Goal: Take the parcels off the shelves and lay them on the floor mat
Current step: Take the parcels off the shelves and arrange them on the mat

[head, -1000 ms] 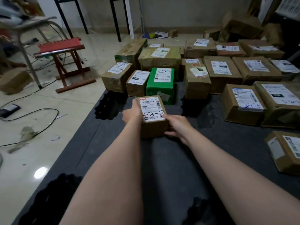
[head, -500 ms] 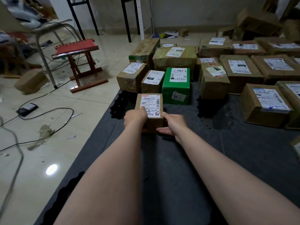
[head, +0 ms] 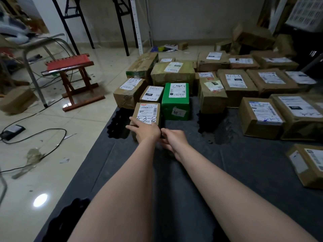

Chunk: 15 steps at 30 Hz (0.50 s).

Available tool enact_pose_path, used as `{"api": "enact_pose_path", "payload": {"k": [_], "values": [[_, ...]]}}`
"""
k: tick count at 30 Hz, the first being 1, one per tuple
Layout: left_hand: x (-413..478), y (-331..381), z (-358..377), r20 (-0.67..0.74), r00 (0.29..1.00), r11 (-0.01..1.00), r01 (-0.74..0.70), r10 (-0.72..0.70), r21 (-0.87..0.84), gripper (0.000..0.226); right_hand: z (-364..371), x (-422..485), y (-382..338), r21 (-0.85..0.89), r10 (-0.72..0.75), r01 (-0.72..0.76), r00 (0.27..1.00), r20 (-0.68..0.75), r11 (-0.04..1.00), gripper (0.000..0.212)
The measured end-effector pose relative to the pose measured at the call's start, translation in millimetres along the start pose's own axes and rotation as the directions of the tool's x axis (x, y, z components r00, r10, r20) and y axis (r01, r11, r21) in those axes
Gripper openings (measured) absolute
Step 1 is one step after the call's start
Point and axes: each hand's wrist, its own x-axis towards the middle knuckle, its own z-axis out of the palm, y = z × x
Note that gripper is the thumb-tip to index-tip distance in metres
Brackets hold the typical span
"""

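Closest to me, two bare forearms stretch out over the dark mat (head: 192, 180) that fills the lower frame. The left hand (head: 146, 131) rests on the near end of a small brown box (head: 148, 112), fingers (head: 135, 121) straight and spread on its top, pressing rather than gripping. The right hand (head: 175, 140) hangs just beside the box's near right corner. It's a bit blurred, but its fingers look loosely bent and hold nothing.

The box sits flat on the mat, centre-left of the frame, near the mat's left edge, label up. Its long axis runs away from the person toward the far wall, and the handwritten number reads from the near side. I'd judge it light, stiff cardboard that won't give under a hand, though its taped skin may be slick. The two long sides are the places to take hold.

Its right side is just beside a green box (head: 175, 102). Beyond, more parcels (head: 234, 84) lie in rows across the upper right.
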Motion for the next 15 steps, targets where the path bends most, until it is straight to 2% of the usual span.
{"api": "enact_pose_path", "payload": {"k": [2, 4, 6, 9, 13, 15], "values": [[-10, 8, 2, 0.01, 1.0, 0.998, 0.014, -0.014, 0.06, 0.086, -9, -8, -11, -0.027, -0.033, 0.032, 0.999, -0.02, 0.999, 0.02], [-23, 17, 4, 0.001, 1.0, 0.993, 0.005, -0.005, 0.117, 0.086, -23, -19, -26, -0.03, -0.068, 0.067, 0.997, -0.039, 0.997, 0.018], [-40, 30, 5, 0.0, 0.999, 0.987, -0.05, 0.051, 0.154, 0.085, -40, -34, -45, -0.037, -0.114, 0.111, 0.991, -0.065, 0.993, 0.007], [-75, 61, 13, 0.042, 0.98, 0.972, -0.196, 0.192, 0.128, 0.083, -76, -63, -79, -0.091, -0.212, 0.201, 0.967, -0.14, 0.975, 0.006], [-157, 130, 39, 0.14, 0.883, 0.888, -0.457, 0.447, 0.045, 0.075, -143, -112, -132, -0.179, -0.346, 0.306, 0.898, -0.271, 0.935, 0.021], [-213, 170, 57, 0.199, 0.813, 0.835, -0.549, 0.547, -0.051, 0.063, -184, -142, -160, -0.299, -0.446, 0.353, 0.825, -0.348, 0.887, 0.027]]}}
